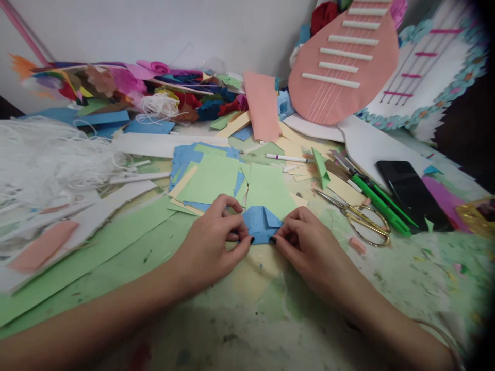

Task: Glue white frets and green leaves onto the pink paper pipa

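A small piece of blue paper, partly folded with one corner turned over, is held between my two hands just above the table. My left hand pinches its left edge between thumb and fingers. At the right edge, my right hand grips it the same way, thumb at the lower corner. Right behind the folded paper lie green paper squares, stacked loosely over blue and cream sheets. Another green square lies beside that stack. The fingertips of both hands are partly hidden by the paper and the knuckles.
Gold-handled scissors, a green utility knife and a black phone lie to the right. White string heaps at the left above green strips. A pink paper lute shape leans at the back near coloured scraps.
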`<state>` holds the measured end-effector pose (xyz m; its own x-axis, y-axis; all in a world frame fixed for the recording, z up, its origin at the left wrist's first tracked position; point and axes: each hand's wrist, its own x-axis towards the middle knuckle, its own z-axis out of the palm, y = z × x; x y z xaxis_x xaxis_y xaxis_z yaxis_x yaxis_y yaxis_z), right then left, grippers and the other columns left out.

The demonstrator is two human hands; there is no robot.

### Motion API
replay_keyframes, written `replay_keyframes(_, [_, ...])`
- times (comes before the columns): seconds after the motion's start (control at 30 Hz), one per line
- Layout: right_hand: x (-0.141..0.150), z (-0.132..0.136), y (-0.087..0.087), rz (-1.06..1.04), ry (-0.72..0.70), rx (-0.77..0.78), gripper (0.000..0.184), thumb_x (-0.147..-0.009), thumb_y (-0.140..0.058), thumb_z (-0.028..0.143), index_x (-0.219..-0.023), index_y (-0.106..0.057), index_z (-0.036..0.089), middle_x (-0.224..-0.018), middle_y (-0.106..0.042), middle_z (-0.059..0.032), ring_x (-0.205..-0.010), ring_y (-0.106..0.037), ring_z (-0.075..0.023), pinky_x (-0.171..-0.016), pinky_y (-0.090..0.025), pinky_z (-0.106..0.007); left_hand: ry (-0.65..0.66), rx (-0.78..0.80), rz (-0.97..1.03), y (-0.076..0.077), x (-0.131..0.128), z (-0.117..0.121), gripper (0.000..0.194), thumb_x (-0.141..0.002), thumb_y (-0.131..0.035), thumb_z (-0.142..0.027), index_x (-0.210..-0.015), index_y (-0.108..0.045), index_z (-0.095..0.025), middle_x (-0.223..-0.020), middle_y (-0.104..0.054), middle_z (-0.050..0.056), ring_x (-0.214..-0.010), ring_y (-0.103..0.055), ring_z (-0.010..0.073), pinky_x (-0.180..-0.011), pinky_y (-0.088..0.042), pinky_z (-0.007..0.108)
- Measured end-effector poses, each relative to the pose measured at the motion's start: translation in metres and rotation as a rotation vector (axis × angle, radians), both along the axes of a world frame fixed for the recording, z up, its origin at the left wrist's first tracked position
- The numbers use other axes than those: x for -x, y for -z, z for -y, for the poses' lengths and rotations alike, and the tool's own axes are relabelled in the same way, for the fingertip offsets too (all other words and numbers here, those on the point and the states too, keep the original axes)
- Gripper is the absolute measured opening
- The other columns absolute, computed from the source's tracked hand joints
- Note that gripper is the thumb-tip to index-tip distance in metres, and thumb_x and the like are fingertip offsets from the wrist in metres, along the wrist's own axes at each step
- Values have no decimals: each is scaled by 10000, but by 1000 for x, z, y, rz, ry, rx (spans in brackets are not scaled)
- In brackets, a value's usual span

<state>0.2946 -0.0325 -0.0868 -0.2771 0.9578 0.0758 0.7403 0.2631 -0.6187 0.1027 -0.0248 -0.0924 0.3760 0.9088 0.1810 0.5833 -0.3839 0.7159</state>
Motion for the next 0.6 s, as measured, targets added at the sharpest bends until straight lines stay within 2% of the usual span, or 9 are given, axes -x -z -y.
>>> replay_keyframes(0.1, [-2, 0, 1, -7, -19, -23, 164, -799, -511, 113, -647, -535, 171, -812, -501, -37, -665, -497, -125, -528, -384, -248, 9, -25, 18, 1, 4, 2, 19, -727, -595, -165, -710, -586, -160, -1072, -429, 67, -862, -550, 146, -646, -586, 264])
replay_keyframes(0.2, [-3, 0, 1, -28, -19, -9, 149, -790, -525, 96, -663, -552, 169, -814, -501, -40, -697, -502, -136, -553, -398, -252, 13, -56, -12, 2, 8, 3, 38, -745, -596, -171, -710, -607, -164, -1098, -418, 71, -829, -537, 140, -637, -568, 272])
replay_keyframes(0.27, [-3, 1, 1, -40, -20, -1, 140, -792, -520, 89, -682, -557, 167, -831, -499, -45, -721, -503, -145, -581, -406, -263, 24, -139, -95, 2, 10, 4, 71, -771, -584, -179, -708, -613, -163, -1105, -429, 76, -806, -514, 144, -678, -546, 321])
replay_keyframes(0.37, [-3, 4, 1, -46, -14, -5, 135, -794, -493, 70, -707, -547, 159, -861, -488, -55, -737, -500, -149, -605, -411, -277, 67, -338, -232, 1, 9, 6, 81, -808, -552, -166, -756, -614, -161, -1107, -469, 95, -897, -465, 205, -782, -478, 407])
replay_keyframes(0.43, [-2, 5, 2, -47, -5, -6, 119, -792, -491, 74, -722, -544, 156, -870, -478, -59, -734, -495, -149, -597, -411, -278, 93, -421, -272, 2, 7, 8, 88, -823, -528, -142, -780, -604, -156, -1091, -494, 105, -940, -431, 231, -805, -443, 420])
replay_keyframes(0.6, [-3, 6, 4, -63, 22, 0, 88, -787, -522, 105, -729, -555, 163, -836, -460, -42, -672, -471, -129, -562, -406, -265, 67, -386, -235, 4, 2, 9, 117, -832, -488, -97, -762, -569, -144, -1001, -514, 106, -879, -419, 215, -756, -427, 386])
